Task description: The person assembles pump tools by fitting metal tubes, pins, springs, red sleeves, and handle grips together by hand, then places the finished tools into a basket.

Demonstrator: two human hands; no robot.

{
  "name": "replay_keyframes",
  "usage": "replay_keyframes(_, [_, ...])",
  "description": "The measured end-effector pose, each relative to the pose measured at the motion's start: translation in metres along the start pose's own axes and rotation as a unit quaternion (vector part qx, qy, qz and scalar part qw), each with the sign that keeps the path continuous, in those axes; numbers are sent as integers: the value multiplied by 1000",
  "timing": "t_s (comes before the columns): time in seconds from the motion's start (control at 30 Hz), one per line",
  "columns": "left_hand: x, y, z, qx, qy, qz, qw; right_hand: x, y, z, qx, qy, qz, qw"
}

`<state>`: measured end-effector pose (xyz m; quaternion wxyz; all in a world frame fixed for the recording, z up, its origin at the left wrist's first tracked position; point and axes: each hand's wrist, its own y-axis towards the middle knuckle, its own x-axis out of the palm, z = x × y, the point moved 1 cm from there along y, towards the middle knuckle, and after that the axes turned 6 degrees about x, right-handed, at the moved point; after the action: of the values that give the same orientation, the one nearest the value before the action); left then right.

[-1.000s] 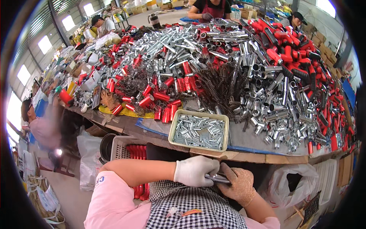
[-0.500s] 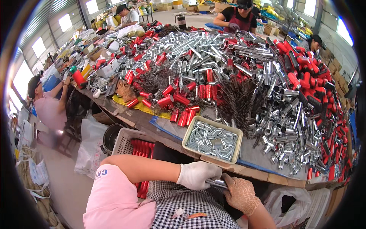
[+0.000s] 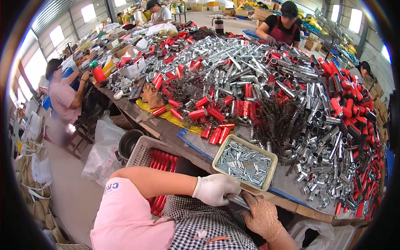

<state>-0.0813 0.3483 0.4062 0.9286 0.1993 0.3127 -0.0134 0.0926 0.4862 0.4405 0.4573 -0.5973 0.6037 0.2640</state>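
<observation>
To my left are one metal pot (image 3: 128,141), then one pale crate (image 3: 139,151); ahead, right of them, one cream tray (image 3: 272,171). The fingers of my left hand (image 3: 214,190) curl closed around one silvery tube (image 3: 239,202), before my checkered apron (image 3: 196,225); my right hand (image 3: 264,216), curled too, grips its other end.

Factory workshop, grey-topped worktable (image 3: 281,175) heaped with shiny silver metal tubes (image 3: 286,89), dark coiled springs (image 3: 283,123), people (image 3: 64,100) working around it, brown cardboard boxes (image 3: 262,14)
</observation>
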Motion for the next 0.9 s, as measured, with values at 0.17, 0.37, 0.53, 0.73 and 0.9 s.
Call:
replay_keyframes(0.17, [-23, -7, 4, -31, 60, 5, 998, -11, 5, -15, -14, 58, 4, 998])
replay_keyframes(0.37, [-132, -4, -24, -206, 393, 275, 853, 5, -8, 6, 77, 159, 129, 976])
replay_keyframes(0.53, [-165, -10, -90, -340, 460, 81, 816, 27, -9, 16, 20, 199, 188, 962])
replay_keyframes(0.73, [-152, 13, -19, -144, 197, 470, 848, 50, -9, 33, 7, 331, 171, 928])
replay_keyframes(0.9, [-57, 11, 24, -290, -135, 281, 905, 32, -13, 12, 91, 397, 55, 911])
